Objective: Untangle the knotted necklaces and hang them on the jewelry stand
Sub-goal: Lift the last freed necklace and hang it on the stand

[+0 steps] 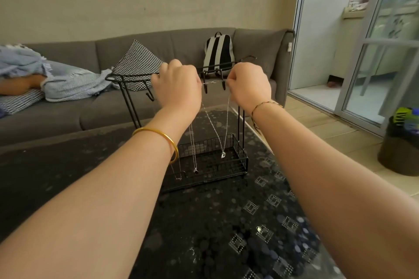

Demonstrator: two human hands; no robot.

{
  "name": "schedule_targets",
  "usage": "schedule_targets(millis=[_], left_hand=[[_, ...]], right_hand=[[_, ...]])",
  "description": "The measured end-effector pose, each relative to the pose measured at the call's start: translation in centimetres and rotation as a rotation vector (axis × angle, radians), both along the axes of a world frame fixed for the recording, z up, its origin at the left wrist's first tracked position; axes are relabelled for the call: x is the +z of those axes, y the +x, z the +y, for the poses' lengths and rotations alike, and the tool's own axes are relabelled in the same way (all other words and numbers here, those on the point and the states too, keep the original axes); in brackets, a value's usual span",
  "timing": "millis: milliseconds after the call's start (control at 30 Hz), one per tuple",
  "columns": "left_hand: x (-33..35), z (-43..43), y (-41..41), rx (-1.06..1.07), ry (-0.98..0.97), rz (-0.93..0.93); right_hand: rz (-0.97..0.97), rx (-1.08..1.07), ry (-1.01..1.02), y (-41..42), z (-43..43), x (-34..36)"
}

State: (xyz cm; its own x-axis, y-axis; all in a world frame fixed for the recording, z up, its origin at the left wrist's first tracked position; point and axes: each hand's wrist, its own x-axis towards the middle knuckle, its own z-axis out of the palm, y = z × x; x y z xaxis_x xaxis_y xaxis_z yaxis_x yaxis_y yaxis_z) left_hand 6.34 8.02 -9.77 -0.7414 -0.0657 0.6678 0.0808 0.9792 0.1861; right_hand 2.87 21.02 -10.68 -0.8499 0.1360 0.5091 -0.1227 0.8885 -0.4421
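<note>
Hanging step: left hand (178, 85) and right hand (248, 85), fingers curled, each pinch an end of a necklace (227, 118) at the top of the stand (127, 76), near the table's (226, 222) far edge. Next, probably, it must be looped over a hook (205, 89) without snagging.

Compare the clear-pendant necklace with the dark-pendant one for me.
The clear-pendant necklace is held up between the left hand and right hand; the dark-pendant necklace hangs free, its top hidden behind the left wrist. The clear one's chain spreads in a V; the dark one's strands run close together. The dark pendant hangs lower in the picture. Both are thin silver chains above the stand's basket.
</note>
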Motion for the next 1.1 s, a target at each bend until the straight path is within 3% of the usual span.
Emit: schedule_targets(millis=[233,1100], left_hand=[[-1.2,-0.2,-0.3,0.022,-0.075,-0.012],[-1.6,0.4,-0.6,0.058,-0.193,-0.015]], right_hand=[[-0.075,0.015,-0.006,-0.3,0.1,-1.3],[-0.136,0.168,-0.371,0.6,0.3,-3.0]])
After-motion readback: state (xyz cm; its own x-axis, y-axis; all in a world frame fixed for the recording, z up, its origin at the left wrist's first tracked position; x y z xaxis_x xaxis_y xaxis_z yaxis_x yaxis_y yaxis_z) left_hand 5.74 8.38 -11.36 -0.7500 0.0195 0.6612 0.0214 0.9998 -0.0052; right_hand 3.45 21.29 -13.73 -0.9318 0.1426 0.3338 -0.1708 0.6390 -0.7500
